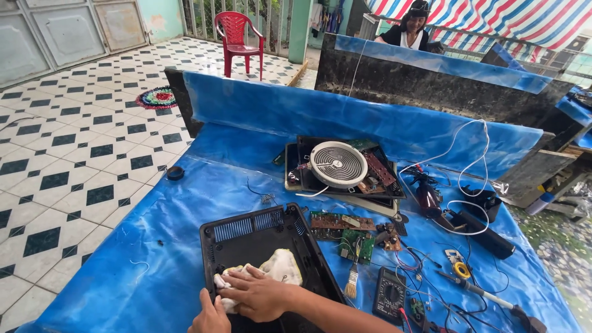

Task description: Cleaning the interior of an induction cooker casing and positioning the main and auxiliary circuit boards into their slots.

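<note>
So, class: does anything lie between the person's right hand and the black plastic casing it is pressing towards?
Yes. A crumpled white cloth lies under the right hand, between the palm and the floor of the black plastic casing. The left hand grips the casing's near edge directly.

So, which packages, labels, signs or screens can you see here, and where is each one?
Multimeter: on the blue table cover, right of the person's forearm; dark rectangular case, small grey screen at its top, round dial below.
No packages, signs or clear labels are visible.
</note>
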